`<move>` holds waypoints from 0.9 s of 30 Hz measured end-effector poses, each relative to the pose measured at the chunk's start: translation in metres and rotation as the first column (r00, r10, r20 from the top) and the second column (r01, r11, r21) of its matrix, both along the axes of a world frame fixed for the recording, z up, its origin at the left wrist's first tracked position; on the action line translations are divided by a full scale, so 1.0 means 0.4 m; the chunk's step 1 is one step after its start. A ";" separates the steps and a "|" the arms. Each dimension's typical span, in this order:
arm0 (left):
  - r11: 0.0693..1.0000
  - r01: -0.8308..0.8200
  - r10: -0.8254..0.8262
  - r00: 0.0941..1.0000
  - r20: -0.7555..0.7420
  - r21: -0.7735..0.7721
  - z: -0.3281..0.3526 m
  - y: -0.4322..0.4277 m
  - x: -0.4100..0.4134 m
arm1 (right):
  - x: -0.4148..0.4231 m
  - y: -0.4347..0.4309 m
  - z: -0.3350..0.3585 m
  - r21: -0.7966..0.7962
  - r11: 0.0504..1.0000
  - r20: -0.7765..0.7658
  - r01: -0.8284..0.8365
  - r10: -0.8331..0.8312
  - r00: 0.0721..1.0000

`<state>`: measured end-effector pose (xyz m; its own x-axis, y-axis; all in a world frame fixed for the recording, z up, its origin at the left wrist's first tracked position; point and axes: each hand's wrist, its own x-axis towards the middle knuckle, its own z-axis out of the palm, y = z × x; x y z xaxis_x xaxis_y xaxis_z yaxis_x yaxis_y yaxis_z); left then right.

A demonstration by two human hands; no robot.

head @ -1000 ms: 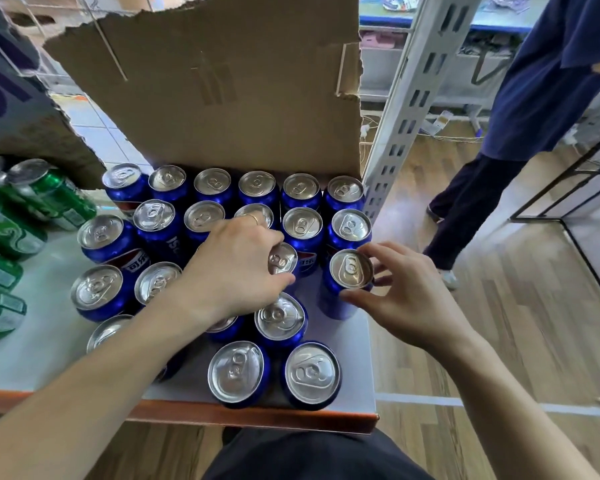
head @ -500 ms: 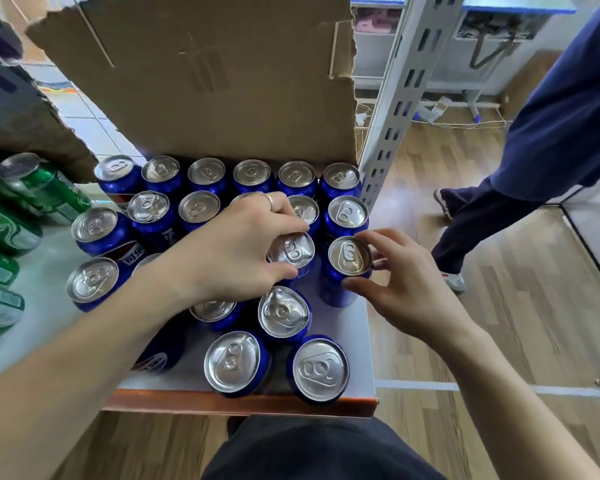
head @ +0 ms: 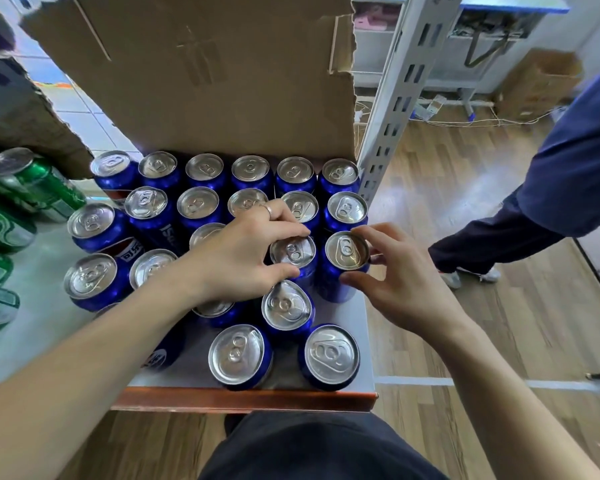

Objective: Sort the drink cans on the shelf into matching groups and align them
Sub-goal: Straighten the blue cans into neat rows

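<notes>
Several blue cans stand upright in rows on the grey shelf [head: 354, 310], their silver tops facing me. My left hand [head: 243, 258] curls over one blue can [head: 293, 252] in the third row, thumb and fingers round its rim. Just right of it, my right hand [head: 392, 282] holds another blue can [head: 347, 251] by its rim, at the shelf's right edge. Two more blue cans [head: 238, 355] [head: 331, 355] stand at the front edge. Green cans [head: 39, 181] lie and stand at the far left.
A torn cardboard sheet [head: 201, 74] stands behind the back row. A perforated metal upright [head: 395, 109] rises at the shelf's right rear corner. Another person [head: 551, 188] in dark blue stands on the wooden floor to the right. The shelf's orange front lip [head: 243, 398] is close to my body.
Both hands have pushed their cans a little farther back, toward the second row. My left hand's grip shifted from covering the can top to pinching its rim.
</notes>
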<state>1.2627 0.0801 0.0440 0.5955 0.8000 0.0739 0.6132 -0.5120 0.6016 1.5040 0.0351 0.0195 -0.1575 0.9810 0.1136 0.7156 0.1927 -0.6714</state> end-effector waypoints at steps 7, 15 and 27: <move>1.000 0.015 -0.015 1.000 0.018 -0.022 -0.011 -0.002 -0.002 | 0.008 -0.016 -0.004 -0.057 0.998 -0.101 0.039 -0.045 0.994; 0.992 -0.111 0.118 0.984 -0.132 0.060 0.039 -0.181 -0.059 | 0.009 -0.240 0.042 0.133 0.991 -0.077 -0.011 0.021 0.997; 0.965 -0.200 0.243 0.928 -0.284 0.170 -0.005 -0.207 -0.008 | -0.061 -0.283 -0.026 0.098 0.993 -0.010 -0.073 0.075 0.997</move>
<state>1.2595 -0.0027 0.0420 0.4154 0.9089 0.0368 0.8610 -0.4060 0.3064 1.4794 -0.0781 0.0090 -0.2269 0.9509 0.2106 0.6880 0.3096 -0.6564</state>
